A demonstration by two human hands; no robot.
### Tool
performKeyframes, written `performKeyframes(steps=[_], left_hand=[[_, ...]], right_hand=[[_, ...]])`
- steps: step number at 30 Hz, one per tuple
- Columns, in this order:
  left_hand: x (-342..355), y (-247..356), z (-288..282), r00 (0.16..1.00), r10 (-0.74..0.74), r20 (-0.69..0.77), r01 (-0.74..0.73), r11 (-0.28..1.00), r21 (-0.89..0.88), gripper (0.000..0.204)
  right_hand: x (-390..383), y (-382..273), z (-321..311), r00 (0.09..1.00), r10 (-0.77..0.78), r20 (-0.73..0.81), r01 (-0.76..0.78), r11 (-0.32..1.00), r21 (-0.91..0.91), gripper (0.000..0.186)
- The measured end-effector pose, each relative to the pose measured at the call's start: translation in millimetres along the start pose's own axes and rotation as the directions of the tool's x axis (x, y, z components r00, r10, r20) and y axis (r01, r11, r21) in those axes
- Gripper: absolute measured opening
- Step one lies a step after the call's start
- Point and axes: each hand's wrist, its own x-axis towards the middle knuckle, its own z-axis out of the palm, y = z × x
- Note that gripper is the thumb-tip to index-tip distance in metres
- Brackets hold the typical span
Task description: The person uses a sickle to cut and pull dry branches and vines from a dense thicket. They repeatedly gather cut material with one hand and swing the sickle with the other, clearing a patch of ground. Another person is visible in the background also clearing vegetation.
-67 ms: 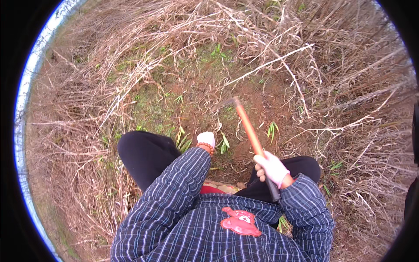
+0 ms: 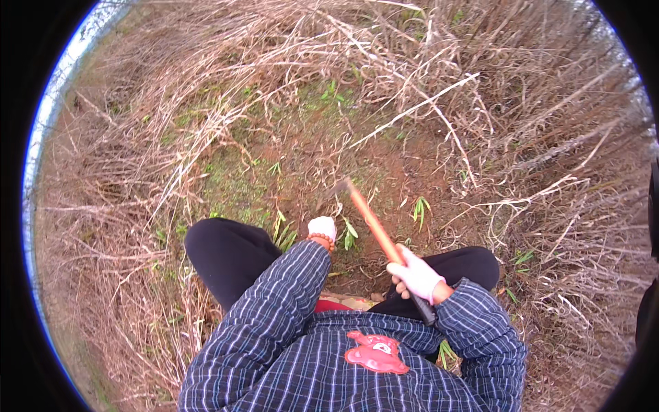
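My right hand [image 2: 412,275], in a white glove, is wrapped round a small hoe with an orange handle [image 2: 374,223] and a dark lower grip. Its narrow metal head [image 2: 340,185] is blurred, low over or against the soil beyond my left hand. My left hand [image 2: 321,227], also gloved, with a bead bracelet at the wrist, is closed near the ground beside small green leafy plants [image 2: 350,233]. What its fingers hold is hidden.
I sit with bent knees [image 2: 226,250] on a patch of red-brown soil [image 2: 398,172] with moss and sprouts [image 2: 420,209]. Dry straw and grass [image 2: 288,48] surround it, with long pale stalks lying across. A red item [image 2: 329,305] shows under me.
The hoe's head has swung down toward me and to the left, with my right hand shifting slightly left. My left hand sits a little lower in the picture.
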Motion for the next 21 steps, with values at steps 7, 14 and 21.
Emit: performKeyframes(steps=[7, 14, 21], left_hand=[[0.3, 17.8, -6.1, 0.999, 0.038, 0.013, -0.038, 0.998, 0.049, 0.028], [-41.6, 69.5, -121.9, 0.99, 0.074, 0.121, -0.111, 0.937, 0.332, 0.025], [-65.3, 121.7, -361.6, 0.585, 0.319, -0.745, -0.429, 0.902, 0.049, 0.027]], right_hand=[[5.4, 42.4, 13.8, 0.997, 0.081, 0.018, -0.078, 0.99, -0.117, 0.075], [-103.9, 40.1, 9.5, 0.994, 0.106, -0.038, -0.1, 0.985, 0.144, 0.075], [-205.9, 2.1, -15.2, 0.947, -0.175, -0.268, 0.267, 0.894, 0.359, 0.073]])
